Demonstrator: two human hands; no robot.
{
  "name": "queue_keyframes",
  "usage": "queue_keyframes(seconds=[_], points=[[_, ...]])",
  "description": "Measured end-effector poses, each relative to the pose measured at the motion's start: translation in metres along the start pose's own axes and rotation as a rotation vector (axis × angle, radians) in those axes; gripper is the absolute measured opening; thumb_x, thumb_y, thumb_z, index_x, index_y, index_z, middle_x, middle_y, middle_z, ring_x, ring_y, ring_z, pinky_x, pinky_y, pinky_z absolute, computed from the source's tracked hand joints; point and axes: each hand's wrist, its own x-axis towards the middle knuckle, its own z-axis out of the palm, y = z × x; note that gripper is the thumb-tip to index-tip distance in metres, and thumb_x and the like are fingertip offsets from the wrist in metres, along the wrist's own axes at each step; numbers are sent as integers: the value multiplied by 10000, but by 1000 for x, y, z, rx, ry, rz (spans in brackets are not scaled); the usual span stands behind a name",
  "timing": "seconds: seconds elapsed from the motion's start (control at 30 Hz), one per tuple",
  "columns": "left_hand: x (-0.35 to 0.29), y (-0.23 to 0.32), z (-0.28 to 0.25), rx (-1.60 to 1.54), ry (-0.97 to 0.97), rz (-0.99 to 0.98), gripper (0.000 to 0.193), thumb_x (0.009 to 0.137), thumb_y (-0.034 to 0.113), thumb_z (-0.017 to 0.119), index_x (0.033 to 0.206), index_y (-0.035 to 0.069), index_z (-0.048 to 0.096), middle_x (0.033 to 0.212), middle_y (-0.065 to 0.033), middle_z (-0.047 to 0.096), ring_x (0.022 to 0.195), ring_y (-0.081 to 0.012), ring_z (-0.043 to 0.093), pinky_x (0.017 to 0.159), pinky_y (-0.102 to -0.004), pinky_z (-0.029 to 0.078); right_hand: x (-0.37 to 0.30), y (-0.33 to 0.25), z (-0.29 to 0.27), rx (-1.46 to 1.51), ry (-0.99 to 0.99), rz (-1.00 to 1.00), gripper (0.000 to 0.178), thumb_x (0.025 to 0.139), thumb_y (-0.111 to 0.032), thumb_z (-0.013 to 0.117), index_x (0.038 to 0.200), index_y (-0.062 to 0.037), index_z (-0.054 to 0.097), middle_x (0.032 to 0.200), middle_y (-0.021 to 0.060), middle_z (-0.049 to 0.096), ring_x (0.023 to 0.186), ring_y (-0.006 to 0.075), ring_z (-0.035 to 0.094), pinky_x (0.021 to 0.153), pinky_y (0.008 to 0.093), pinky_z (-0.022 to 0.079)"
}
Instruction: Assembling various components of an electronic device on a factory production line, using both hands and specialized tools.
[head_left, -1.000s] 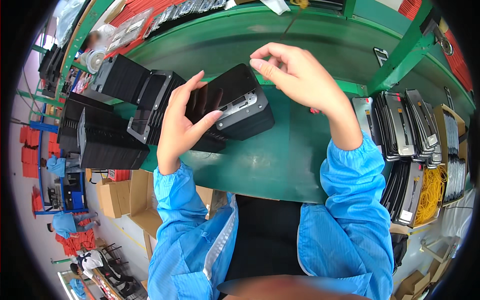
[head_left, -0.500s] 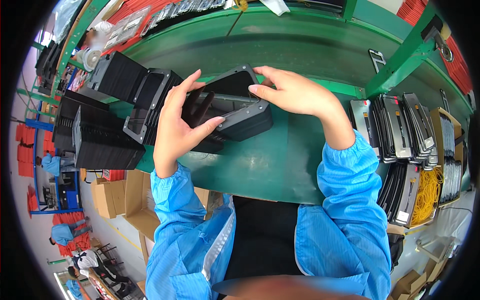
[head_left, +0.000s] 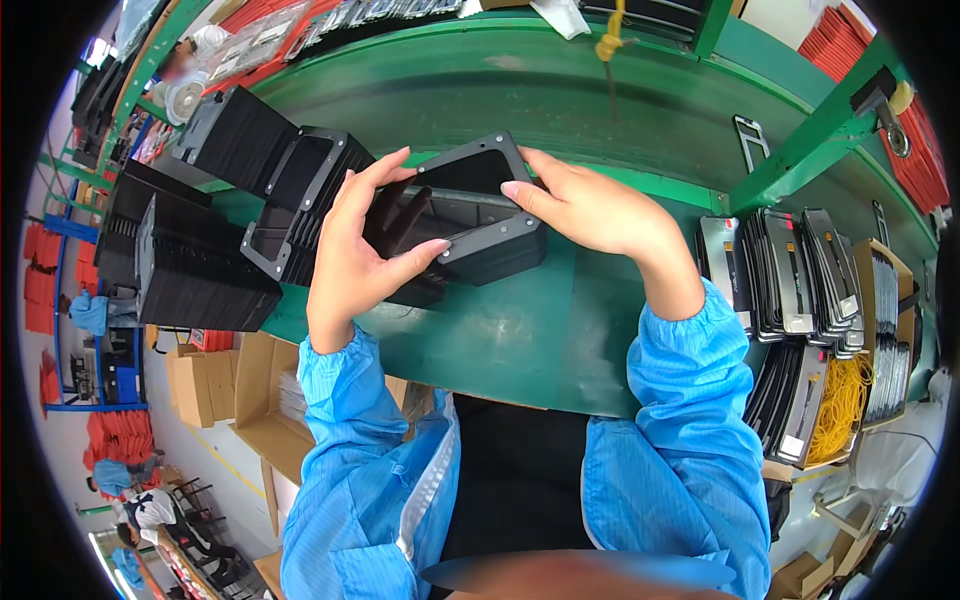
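Note:
In front of me, above the green bench, is a stack of black rectangular frames (head_left: 497,252) with rounded corners and small metal rivets. Within the top frame's opening, a glossy dark panel (head_left: 450,212) mirrors my fingers. My left hand (head_left: 355,240) spans its left end, thumb on the near edge and fingers by the far edge. At the right end, my right hand (head_left: 580,200) grips the far corner between thumb and fingers. The fingertips behind that corner are partly hidden. More black frames (head_left: 300,190) stand stacked just left of my left hand.
Black stacks (head_left: 200,265) crowd the bench's left end. Silver-and-black flat parts (head_left: 780,275) lie at the right, near yellow cords (head_left: 843,405). A green post (head_left: 810,150) rises at the back right. Open cardboard boxes (head_left: 262,395) sit below left. People work in the left background.
The view has shifted slightly, and a yellow hanging thing now shows at the top. Both hands keep nearly the same hold on the frame, with only slight movement.

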Motion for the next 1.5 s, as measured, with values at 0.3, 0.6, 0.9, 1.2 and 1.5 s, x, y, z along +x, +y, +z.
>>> queue_keyframes(seconds=[0.3,0.6,0.9,1.2,1.5], points=[[-12,-2,-25,124,175,71,708,812,206,849,1456,53,598,1453,-194,597,1342,-357,597,1179,-466,386,-3,-9,-1,5,-11,-22,560,1112,-399,481,1557,-62,440,1329,269,662,1197,434,647,1034,439,500],[-33,-20,-33,-27,-79,-274,611,872,96,791,1456,41,620,1504,-186,554,1375,-321,566,1143,-394,420,-4,-6,-1,4,9,-63,520,1113,-376,482,1524,-58,477,1229,252,699,1100,427,670,973,441,513],[-59,-51,42,-935,428,-299,586,921,217,560,1457,-20,554,1411,-132,568,1301,-230,571,1142,-348,407,-2,-2,-10,-171,-1,-90,557,1093,-378,536,1526,-33,472,1167,241,718,930,361,713,871,425,549],[-46,-46,39,-857,374,-252,551,888,258,485,1354,-13,601,1477,-188,523,1381,-261,503,1180,-369,351,-18,-41,-16,283,838,-227,537,1073,-337,592,1492,-4,548,1229,207,702,781,180,695,716,317,568],[-54,-71,41,-713,364,-86,427,873,313,535,1120,14,713,1498,-250,494,1414,-343,463,1209,-455,295,-41,-62,-5,583,-144,-745,299,1086,-245,561,898,-15,599,870,99,579,701,227,569,662,390,487]])
